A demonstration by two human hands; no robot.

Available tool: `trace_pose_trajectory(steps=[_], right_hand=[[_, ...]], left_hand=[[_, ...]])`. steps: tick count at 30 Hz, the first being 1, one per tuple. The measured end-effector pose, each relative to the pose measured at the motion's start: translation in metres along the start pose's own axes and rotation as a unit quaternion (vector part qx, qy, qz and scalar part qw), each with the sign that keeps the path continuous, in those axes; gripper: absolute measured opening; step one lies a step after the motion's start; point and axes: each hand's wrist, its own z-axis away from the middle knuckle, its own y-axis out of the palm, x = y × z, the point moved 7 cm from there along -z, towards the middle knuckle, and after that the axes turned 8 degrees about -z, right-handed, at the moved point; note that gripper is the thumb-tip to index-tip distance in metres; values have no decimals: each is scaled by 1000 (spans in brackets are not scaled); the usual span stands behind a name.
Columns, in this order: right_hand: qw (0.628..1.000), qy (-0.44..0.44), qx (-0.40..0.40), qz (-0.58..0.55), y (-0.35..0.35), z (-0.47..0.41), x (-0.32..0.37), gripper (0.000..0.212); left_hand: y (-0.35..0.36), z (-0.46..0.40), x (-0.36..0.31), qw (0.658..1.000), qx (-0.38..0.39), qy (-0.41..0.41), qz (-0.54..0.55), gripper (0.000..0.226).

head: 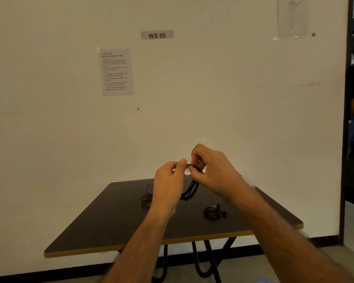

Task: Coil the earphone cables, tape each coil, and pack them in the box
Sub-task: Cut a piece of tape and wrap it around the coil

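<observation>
Hands (189, 172) pinch looped black cable (190, 190) — thin, glossy.

We hold both forearms out ahead, wrists raised. Our left hand (170, 178) and right hand (209, 170) meet fingertip to fingertip, fingers curled, each pinching the coiled cable (190, 190) between them.

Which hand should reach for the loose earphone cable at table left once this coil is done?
Left, probably. The left hand is nearer the loose black earphone cable; both hands pinch the held black cable coil, with the right hand farther away.
</observation>
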Motion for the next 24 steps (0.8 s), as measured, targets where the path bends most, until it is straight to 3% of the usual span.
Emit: trace_pose_trajectory(steps=[12, 24], right_hand=[[999, 28, -1, -36, 5, 5, -7, 17], [957, 196, -22, -211, -1, 4, -30, 16]], left_hand=[[-9, 3, -4, 998, -41, 42, -39, 22], [-9, 3, -4, 998, -32, 50, -29, 19]])
